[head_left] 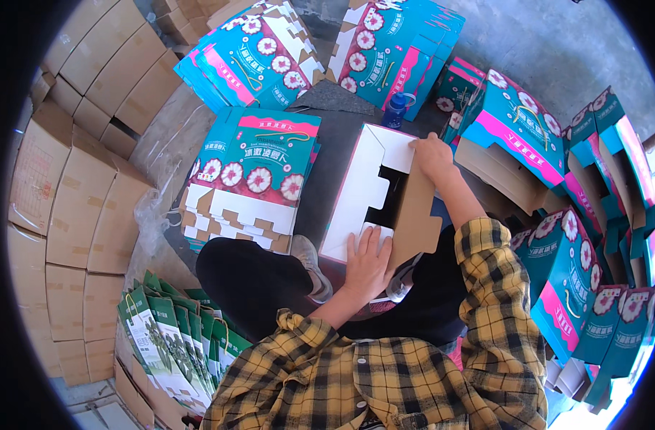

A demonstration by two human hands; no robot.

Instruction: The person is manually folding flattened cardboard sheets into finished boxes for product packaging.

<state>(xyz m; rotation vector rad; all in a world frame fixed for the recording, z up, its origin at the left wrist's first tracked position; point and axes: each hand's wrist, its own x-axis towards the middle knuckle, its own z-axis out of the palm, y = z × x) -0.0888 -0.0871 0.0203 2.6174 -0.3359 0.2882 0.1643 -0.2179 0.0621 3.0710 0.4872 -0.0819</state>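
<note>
Between my knees stands a part-folded carton (352,197), its white and brown flaps uppermost and a dark gap in the middle. My left hand (368,266) lies with fingers stretched out on the white flap at the near end. At the far right corner, my right hand (433,156) has its bent fingers on the carton's edge, beside a brown flap (418,215) that stands out to the right. To the left lies a stack of flat teal and pink printed cartons (259,154) with white cut-out tabs.
More flat carton stacks (259,54) stand beyond, near a blue bottle (394,111). Folded teal cartons (517,122) with handles crowd the right side. Brown cardboard boxes (69,193) are piled along the left, above green paper bags (166,322). Clear plastic wrap (150,215) lies beside them.
</note>
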